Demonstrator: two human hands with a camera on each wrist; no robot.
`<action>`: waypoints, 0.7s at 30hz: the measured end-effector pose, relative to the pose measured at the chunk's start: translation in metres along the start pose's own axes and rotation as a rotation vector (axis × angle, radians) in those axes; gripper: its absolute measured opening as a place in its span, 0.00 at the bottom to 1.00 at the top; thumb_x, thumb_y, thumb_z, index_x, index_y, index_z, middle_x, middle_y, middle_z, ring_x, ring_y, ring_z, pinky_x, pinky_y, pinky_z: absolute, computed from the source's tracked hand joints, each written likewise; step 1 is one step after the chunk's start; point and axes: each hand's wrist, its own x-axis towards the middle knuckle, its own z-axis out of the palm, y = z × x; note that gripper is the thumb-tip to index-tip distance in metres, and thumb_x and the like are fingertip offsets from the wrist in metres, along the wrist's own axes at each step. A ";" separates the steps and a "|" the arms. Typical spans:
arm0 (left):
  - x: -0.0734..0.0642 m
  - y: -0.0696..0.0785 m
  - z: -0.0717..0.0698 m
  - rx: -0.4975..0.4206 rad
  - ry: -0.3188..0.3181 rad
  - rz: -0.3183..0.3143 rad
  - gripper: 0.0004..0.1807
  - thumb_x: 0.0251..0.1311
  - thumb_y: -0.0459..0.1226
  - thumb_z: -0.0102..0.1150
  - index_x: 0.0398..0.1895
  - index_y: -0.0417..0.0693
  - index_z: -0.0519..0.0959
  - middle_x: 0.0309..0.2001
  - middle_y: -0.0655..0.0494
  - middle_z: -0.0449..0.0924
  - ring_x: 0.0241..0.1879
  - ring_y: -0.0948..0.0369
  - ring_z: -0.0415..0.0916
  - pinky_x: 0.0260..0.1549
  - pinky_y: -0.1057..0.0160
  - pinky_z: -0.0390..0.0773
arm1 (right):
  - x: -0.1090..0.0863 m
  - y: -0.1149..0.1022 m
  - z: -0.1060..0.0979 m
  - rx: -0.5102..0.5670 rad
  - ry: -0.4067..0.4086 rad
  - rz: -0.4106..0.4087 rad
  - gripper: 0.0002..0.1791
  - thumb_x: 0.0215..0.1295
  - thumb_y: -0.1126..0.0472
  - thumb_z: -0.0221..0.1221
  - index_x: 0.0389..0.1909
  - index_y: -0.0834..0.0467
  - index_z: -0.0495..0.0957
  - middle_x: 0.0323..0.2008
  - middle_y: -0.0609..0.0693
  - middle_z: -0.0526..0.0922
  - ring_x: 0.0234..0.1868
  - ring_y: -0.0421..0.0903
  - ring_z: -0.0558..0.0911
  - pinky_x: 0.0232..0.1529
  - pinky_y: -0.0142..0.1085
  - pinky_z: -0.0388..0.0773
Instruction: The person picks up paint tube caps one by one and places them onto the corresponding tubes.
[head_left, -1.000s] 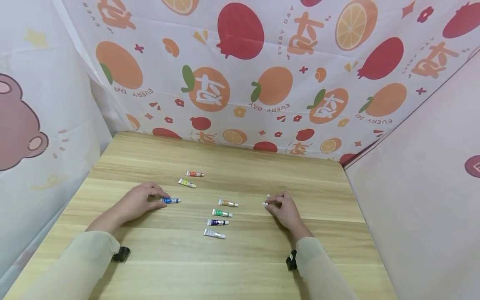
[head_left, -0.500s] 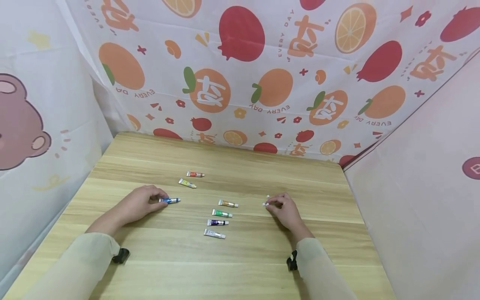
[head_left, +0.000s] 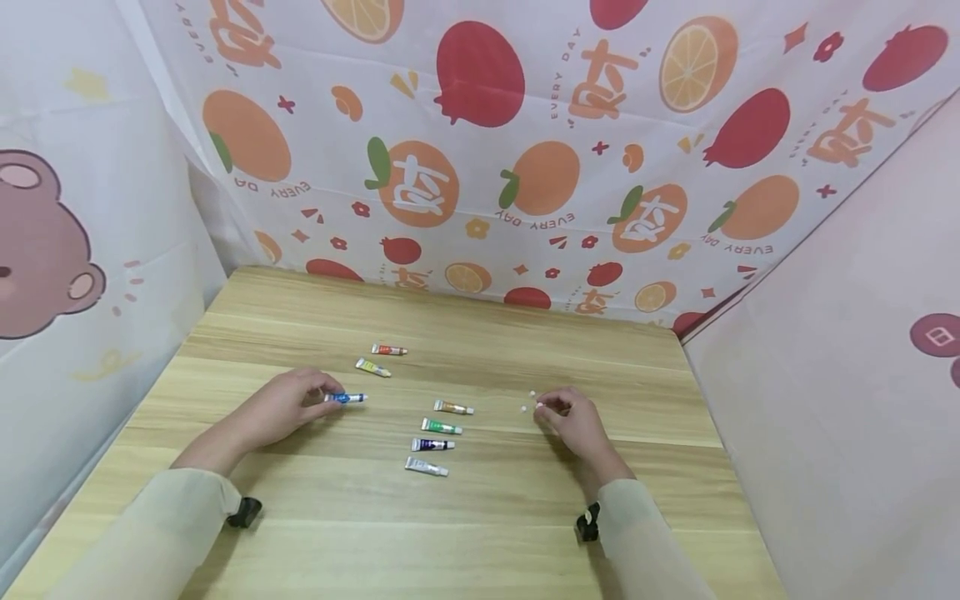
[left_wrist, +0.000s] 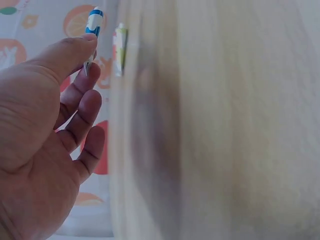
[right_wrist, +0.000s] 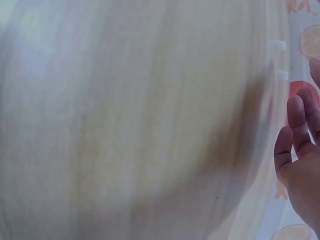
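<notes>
Blue slim paint tube: left of the middle of the pale wood-grain counter, nozzle end toward the right edge.
Left grip: grasping that tube at its tail end, thumb on one side and fingertips on the other; the lower fingers curve loosely.
Right grip: pinching a small white cap between thumb and forefinger, on the counter's right half.
Loose caps: one small white cylinder nearer the far edge and another white cylinder just left of the pinching fingertips.
Toward the far edge: a red paint tube with a yellow paint tube near it.
Central row, far to near: golden-brown tube, green tube, dark purple tube, silver-grey tube, white caps all toward the right edge.
Backdrop: white fruit-printed cloth behind the far edge.
</notes>
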 end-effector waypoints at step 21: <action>-0.004 0.076 -0.022 0.011 0.075 0.048 0.08 0.71 0.42 0.72 0.50 0.58 0.89 0.50 0.59 0.89 0.50 0.54 0.81 0.49 0.50 0.82 | -0.028 -0.067 -0.031 0.042 0.076 -0.148 0.07 0.71 0.60 0.72 0.47 0.53 0.90 0.39 0.47 0.90 0.42 0.41 0.84 0.44 0.30 0.81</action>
